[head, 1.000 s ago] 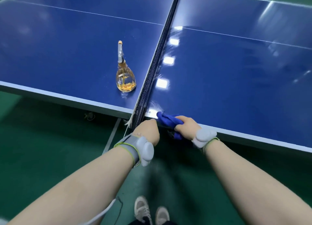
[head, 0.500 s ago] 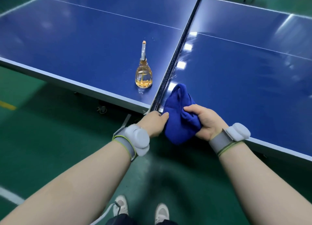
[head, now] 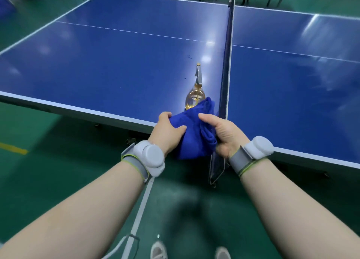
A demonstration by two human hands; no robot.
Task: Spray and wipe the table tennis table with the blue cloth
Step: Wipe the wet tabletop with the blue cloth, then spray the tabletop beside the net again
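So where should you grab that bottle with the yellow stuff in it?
Probably by the slim neck just below the spray head, coming from above and from the left. The spray bottle stands upright on the table; its wide belly is partly hidden behind the blue cloth, and the net stands close on its right.

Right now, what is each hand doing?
Left hand: closed, holding the blue cloth.
Right hand: closed, holding the same cloth.

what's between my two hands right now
In the head view, the bunched blue cloth lies between the left hand and right hand; both grip it.
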